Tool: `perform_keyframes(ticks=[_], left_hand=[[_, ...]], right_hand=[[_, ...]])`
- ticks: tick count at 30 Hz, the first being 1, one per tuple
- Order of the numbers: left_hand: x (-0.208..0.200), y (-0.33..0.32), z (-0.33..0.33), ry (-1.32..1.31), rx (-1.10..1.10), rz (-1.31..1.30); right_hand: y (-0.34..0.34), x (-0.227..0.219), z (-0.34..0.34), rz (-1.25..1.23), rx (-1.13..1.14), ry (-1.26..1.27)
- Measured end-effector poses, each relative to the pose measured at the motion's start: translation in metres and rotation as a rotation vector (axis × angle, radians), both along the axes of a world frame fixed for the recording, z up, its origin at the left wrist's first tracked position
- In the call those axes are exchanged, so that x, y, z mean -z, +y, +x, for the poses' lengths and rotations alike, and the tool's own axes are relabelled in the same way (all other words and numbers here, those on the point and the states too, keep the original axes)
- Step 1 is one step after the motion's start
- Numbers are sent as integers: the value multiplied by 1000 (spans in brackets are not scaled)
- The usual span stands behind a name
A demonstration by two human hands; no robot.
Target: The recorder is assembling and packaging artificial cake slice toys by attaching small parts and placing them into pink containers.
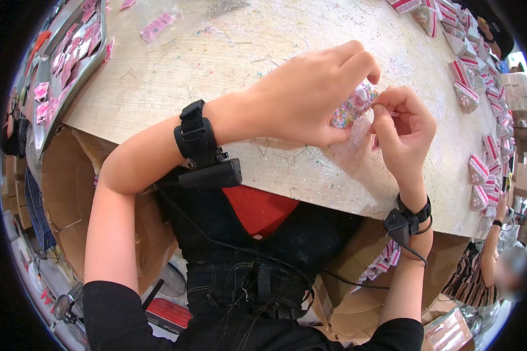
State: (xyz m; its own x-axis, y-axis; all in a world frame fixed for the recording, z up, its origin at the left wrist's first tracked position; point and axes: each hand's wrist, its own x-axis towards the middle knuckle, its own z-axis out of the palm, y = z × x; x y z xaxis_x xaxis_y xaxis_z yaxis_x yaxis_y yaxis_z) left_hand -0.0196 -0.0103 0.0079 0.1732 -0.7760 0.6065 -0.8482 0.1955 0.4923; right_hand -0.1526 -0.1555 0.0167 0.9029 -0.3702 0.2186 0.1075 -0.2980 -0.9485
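A small ornament [351,109], speckled in many colours like sprinkles or beads, is held in my left hand [304,93], its fingers curled round it from above and the thumb below. Part of it is hidden by those fingers. Close by on the right, my right hand [410,128] pinches finger and thumb together at the ornament's edge. Something thin and pale, perhaps a thread, shows at the pinch, too fine to make out surely. A bit of pink tag [375,142] peeks out below the right fingers.
A metal tray [102,44] with pink tags stands at the left. Several clear packets with pink-striped headers [466,96] line the table's right edge. Glitter and bent wires litter the table [216,76]. Cardboard boxes [70,187] stand below; another person [474,275] is at lower right.
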Motion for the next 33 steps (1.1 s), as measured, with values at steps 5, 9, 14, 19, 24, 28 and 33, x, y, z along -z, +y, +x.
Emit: perform_keyframes(ticks=[5, 9, 14, 19, 24, 28, 33], left_hand=[[-1, -1, 1, -161, -45, -65], [-2, 0, 1, -362, -109, -188], [3, -3, 2, -283, -70, -181], [3, 0, -1, -64, -20, -142], [9, 0, 1, -78, 2, -167], [9, 1, 2, -83, 9, -156], [7, -9, 0, -8, 36, -162]], right_hand=[[3, -8, -5, -37, -1, 21], [3, -12, -2, 406, -11, 208], [22, -8, -4, -7, 165, 29], [19, -12, -3, 81, 151, 87], [0, 1, -2, 700, -55, 246], [8, -2, -2, 639, -29, 237], [19, 3, -6, -553, 263, -171]])
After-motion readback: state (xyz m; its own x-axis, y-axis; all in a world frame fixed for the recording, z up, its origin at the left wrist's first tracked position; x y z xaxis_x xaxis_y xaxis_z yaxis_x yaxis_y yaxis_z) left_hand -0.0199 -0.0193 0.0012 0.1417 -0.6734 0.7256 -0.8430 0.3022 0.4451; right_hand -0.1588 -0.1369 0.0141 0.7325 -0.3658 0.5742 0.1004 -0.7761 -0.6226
